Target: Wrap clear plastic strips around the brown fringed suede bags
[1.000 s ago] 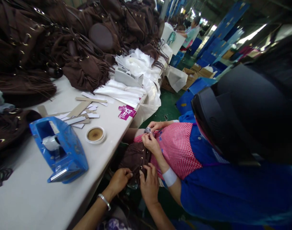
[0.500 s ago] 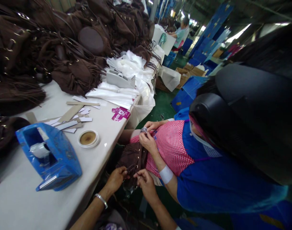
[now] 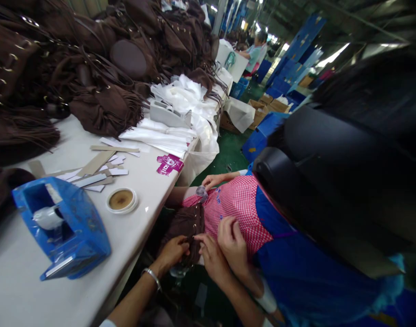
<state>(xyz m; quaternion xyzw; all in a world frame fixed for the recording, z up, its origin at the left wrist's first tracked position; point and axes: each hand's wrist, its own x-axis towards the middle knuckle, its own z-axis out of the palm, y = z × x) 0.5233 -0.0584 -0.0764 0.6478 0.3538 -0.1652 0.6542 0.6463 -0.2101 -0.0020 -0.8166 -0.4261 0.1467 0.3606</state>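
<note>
My left hand (image 3: pixel 175 251), with a silver bangle at the wrist, has its fingers closed on the lower part of a dark brown bag (image 3: pixel 183 225) with metal eyelets. Just right of it, my right hand (image 3: pixel 211 256) has thumb and index fingertip together at the bag's eyelet edge; whatever lies between them is too small to make out. The bag rests by the lap of a person in a red checked apron (image 3: pixel 231 202). One of that person's hands (image 3: pixel 232 240) is raised close beside my right hand, the other (image 3: pixel 213 180) is near a small greyish wad (image 3: pixel 201 194).
On the white table (image 3: pixel 132 231) at left are a blue tape dispenser (image 3: pixel 62 227), a round tub (image 3: pixel 122 200), card strips (image 3: pixel 97 163), white sheets (image 3: pixel 160 134) and a heap of brown bags (image 3: pixel 105 104). The co-worker's dark-capped head (image 3: pixel 323 150) fills the right.
The co-worker's nearer hand has moved from the greyish wad down beside my right hand. The co-worker's head has shifted left. My hands stay at the bag, and the view has shifted slightly.
</note>
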